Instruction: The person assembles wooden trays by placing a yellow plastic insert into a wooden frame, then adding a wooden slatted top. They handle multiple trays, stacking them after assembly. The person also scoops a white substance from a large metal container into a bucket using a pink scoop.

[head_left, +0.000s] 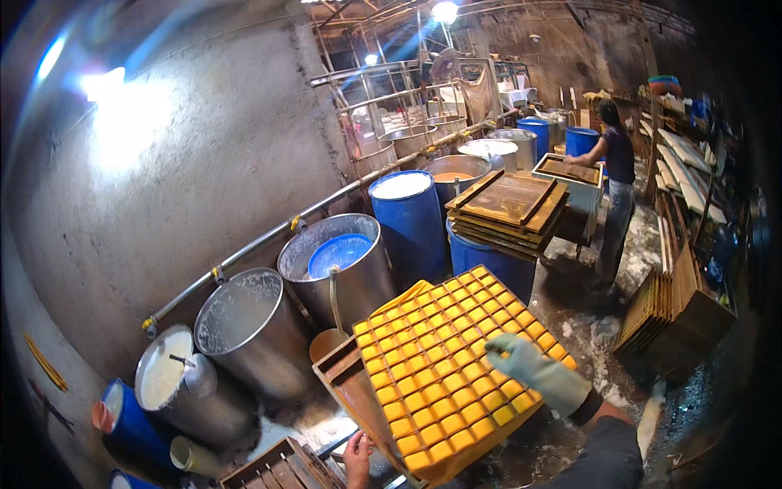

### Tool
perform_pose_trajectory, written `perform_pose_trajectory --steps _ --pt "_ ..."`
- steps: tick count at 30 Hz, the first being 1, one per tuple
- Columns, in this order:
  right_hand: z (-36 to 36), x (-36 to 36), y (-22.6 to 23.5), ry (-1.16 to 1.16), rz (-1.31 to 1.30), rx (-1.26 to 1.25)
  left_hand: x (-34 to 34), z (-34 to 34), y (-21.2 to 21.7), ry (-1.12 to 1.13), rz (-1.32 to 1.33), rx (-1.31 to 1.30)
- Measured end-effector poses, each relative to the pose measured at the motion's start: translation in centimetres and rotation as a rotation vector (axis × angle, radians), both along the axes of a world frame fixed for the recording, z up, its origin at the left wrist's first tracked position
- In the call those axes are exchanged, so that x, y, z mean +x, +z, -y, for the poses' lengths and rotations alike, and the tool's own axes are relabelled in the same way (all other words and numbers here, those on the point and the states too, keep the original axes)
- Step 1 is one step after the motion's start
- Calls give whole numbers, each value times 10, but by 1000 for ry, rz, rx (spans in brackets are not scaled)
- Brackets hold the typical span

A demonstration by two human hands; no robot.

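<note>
A yellow plastic grid tray (440, 367) with many square cells lies tilted over a wooden frame mould (346, 383). My right hand (533, 371), in a pale green glove, presses flat on the tray's right side. My left hand (357, 456), bare, grips the lower edge of the wooden frame near the tray's bottom left corner. A ladle-like scoop (327, 338) with a long handle stands just behind the frame.
Large steel vats (244, 326) and blue barrels (411, 216) line the concrete wall. Stacked wooden boards (505, 204) rest on a blue barrel. Another person (615, 175) works at a white box further back. Wooden frames (668, 306) lean at right; the floor is wet.
</note>
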State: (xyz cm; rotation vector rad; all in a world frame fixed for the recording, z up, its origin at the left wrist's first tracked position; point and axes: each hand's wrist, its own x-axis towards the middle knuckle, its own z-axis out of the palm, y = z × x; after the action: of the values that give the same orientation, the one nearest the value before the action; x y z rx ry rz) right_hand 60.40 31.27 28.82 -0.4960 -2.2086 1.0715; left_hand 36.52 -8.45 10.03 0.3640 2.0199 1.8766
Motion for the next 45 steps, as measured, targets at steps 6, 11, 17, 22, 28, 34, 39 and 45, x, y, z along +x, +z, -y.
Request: perform_pose_trajectory --steps 6,11,17,22,28,34,39,45 --pt "-162 57 -8 -436 381 -2 22 -79 18 46 -308 -207" --pt "-192 85 -35 -322 498 -271 37 -103 46 46 -364 -332" --pt "-188 59 -64 -194 412 -265 13 -109 73 163 -166 -286" --pt "-196 68 -57 -234 445 -299 5 -123 66 197 -16 -203" --pt "-202 61 -79 -313 341 -364 -3 -107 27 179 92 -79" --pt "-200 60 -87 -288 190 -682 13 -118 16 277 25 -81" --pt "-183 51 -64 -256 185 -867 24 -120 64 256 77 -43" --pt "-172 62 -48 -345 348 -447 23 -131 75 226 132 106"
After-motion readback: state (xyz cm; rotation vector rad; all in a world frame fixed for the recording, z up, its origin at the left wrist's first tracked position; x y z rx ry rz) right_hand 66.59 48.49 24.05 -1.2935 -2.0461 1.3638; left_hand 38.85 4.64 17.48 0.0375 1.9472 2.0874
